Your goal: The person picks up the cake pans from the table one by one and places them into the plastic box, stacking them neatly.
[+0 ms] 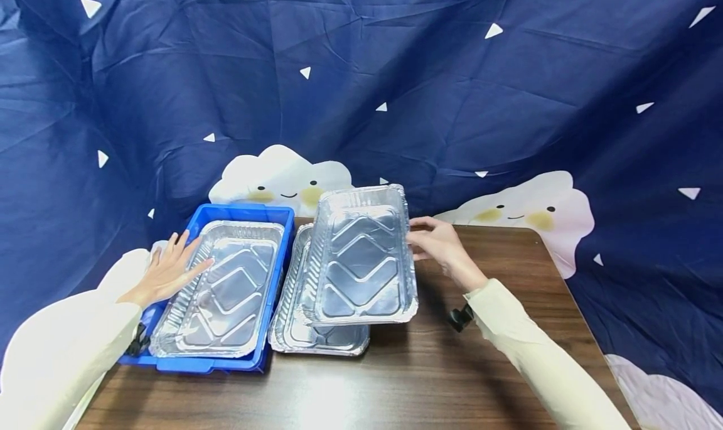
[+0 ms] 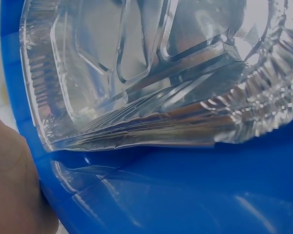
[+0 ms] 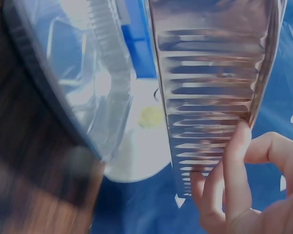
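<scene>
My right hand (image 1: 437,248) pinches the right rim of a foil tray (image 1: 361,260), raised and tilted over the table. In the right wrist view the fingers (image 3: 237,165) press against the ribbed side of this foil tray (image 3: 210,92). Below it, partly hidden, lies another foil tray (image 1: 288,329) on the table. My left hand (image 1: 169,270) spreads its fingers over the left edge of a blue bin (image 1: 243,213), beside a foil tray (image 1: 231,292) inside it. The left wrist view shows creases in the near wall of that foil tray (image 2: 136,131).
The brown wooden table (image 1: 440,380) extends to the right of the trays. A dark blue cloth (image 1: 361,72) with white triangles and smiling clouds hangs behind it. The bin stands at the table's left, close against the lower foil tray.
</scene>
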{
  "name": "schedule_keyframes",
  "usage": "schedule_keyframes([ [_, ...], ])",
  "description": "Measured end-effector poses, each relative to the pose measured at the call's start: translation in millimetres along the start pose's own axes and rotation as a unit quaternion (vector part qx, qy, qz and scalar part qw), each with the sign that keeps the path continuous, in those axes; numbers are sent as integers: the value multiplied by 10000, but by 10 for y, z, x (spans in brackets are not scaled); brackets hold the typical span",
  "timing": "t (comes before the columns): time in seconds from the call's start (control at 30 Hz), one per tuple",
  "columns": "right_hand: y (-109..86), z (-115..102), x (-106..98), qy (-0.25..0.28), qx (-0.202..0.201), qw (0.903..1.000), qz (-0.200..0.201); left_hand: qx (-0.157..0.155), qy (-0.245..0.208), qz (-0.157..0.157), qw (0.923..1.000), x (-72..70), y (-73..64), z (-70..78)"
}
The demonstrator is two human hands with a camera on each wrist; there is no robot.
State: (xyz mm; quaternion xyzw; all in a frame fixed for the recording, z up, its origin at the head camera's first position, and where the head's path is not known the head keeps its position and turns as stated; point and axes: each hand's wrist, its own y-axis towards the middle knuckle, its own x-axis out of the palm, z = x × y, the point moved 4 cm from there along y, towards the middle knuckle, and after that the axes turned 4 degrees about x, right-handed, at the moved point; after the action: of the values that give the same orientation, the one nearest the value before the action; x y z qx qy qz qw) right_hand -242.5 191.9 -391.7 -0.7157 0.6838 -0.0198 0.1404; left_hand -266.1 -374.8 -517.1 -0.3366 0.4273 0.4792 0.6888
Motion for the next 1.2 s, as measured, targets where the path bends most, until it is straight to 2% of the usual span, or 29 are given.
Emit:
schedule_keyframes([
  [0.27,132,-203,522,218,17,9997,79,66,-31,88,9999,-7,-2,10],
  [0.47,202,-267,917,-123,-81,9997,170,99,-134,195,9997,-17,-18,-1],
  [0.8,220,-278,1468,-549,-40,9983,197,150,-232,177,9995,-25,-26,13],
  [0.97,255,-263,1759,-853,42,9961,205,54,-210,99,9997,-49,-45,35],
  [1.2,246,-210,2118,-1061,9,9937,369,81,-239,115,9996,2,-4,-81],
])
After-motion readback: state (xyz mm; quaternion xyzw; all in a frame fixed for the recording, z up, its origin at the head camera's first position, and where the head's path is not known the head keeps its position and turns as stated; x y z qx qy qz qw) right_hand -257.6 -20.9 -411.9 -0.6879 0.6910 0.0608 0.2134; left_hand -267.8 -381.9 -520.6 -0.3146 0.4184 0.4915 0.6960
